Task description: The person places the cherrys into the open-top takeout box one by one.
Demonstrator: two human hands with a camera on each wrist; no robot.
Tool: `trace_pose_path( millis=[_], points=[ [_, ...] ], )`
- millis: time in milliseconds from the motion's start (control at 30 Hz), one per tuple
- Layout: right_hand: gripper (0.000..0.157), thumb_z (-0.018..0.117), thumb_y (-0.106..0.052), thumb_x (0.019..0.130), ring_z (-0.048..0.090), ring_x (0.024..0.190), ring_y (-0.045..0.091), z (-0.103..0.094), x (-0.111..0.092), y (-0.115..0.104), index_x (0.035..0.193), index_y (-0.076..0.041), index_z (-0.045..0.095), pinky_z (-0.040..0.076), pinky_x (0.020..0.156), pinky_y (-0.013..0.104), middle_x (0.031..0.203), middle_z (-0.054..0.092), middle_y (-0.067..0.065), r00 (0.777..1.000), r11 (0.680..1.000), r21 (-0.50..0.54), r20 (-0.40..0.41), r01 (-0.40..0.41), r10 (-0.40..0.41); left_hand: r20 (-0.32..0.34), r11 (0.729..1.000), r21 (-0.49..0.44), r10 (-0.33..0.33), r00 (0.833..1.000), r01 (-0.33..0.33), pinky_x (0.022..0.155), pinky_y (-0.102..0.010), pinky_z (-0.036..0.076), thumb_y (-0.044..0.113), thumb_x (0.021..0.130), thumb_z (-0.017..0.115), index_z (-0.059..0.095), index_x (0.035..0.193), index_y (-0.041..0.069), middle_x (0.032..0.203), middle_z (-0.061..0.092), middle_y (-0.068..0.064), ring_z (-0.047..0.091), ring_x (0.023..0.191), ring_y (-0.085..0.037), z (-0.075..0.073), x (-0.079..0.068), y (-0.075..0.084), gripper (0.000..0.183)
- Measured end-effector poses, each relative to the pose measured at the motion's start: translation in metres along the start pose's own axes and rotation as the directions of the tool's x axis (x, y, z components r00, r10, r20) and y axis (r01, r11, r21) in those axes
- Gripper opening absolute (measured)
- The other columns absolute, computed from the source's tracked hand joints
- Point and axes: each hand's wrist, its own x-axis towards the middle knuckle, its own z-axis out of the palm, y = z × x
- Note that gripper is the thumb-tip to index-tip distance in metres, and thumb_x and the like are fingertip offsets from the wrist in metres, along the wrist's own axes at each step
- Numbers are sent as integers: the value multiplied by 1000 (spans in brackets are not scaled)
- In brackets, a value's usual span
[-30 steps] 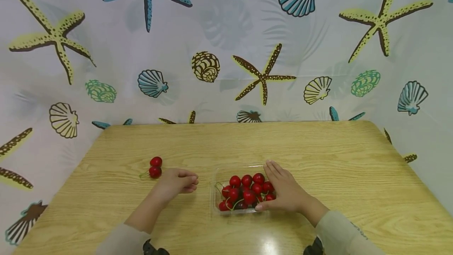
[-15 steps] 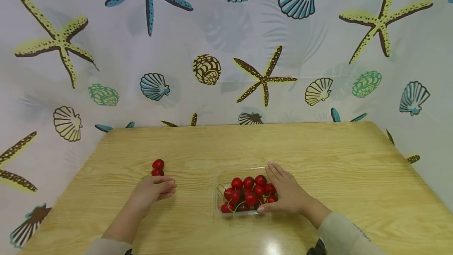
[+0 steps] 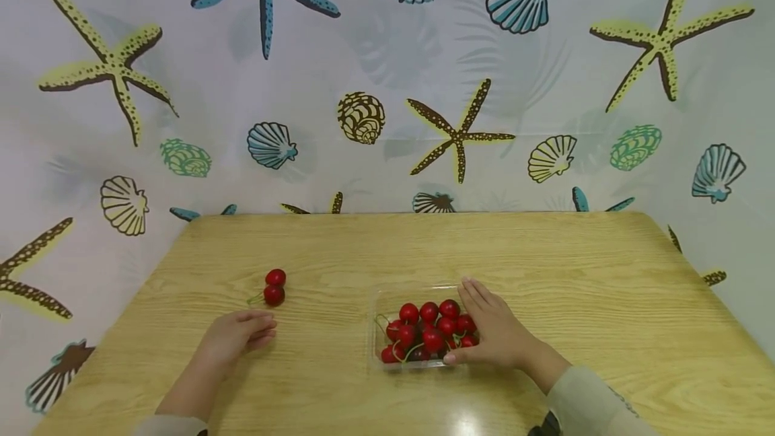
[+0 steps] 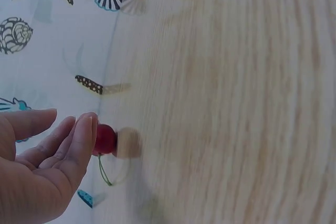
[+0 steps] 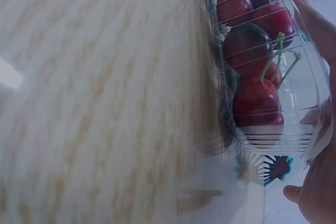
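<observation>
Two red cherries [image 3: 274, 295] lie together on the table at the left, a green stem trailing from the nearer one. My left hand [image 3: 237, 340] hovers just in front of them with fingers loosely bent and nothing in it. In the left wrist view its fingertips partly overlap a cherry [image 4: 106, 140]. My right hand [image 3: 496, 334] holds the right end of a clear plastic container [image 3: 373, 338], thumb at the near rim and fingers at the far rim. Several cherries [image 3: 432, 340], some with stems, fill the container; they also show through its ridged wall [image 5: 273, 139] in the right wrist view.
The light wooden table [image 3: 339, 247] carries everything. Behind it and along both sides hangs a white cloth [image 3: 387, 173] printed with starfish and shells. Bare wood lies between the pair of cherries and the container.
My left hand has moved left and toward me, from beside the container to in front of the two cherries, which show fully again. The right hand stays at the container.
</observation>
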Motion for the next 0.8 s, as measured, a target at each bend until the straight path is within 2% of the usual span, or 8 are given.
trace_pose_path(
  millis=[200, 433, 633, 800],
  points=[
    [109, 54, -69, 63, 5, 129, 29, 0, 0, 0, 136, 3, 16, 11, 97, 52, 142, 6, 13, 1000, 1000, 7, 4, -1, 1, -19, 997, -52, -52, 998, 51, 72, -27, 47, 3, 89, 44, 33, 116, -23, 85, 60, -9, 60, 75, -15, -10, 5, -4, 39],
    [108, 55, -68, 63, 5, 129, 29, -1, 0, 0, 136, 3, 16, 12, 97, 52, 142, 7, 13, 1000, 1000, 3, 4, 0, 0, -53, 989, -107, -113, 992, 107, 70, -27, 48, 1, 88, 44, 32, 115, -24, 78, 59, -8, 60, 71, -14, -17, 12, -10, 39],
    [108, 55, -68, 63, 4, 129, 27, -1, 0, 0, 136, 3, 16, 11, 97, 52, 142, 7, 13, 1000, 1000, 6, 8, -3, 3, -100, 979, -169, -135, 986, 117, 67, -26, 48, -5, 85, 43, 35, 109, -26, 71, 57, -7, 59, 65, -13, -21, 22, -18, 32],
    [108, 55, -68, 63, 5, 129, 29, -1, 0, 0, 136, 3, 16, 12, 97, 52, 142, 7, 13, 1000, 1000, 3, 11, -5, 5, -103, 980, -163, -133, 986, 115, 65, -26, 49, -5, 82, 48, 44, 102, -23, 74, 57, -10, 59, 65, -15, -26, 34, -25, 28]
  ],
)
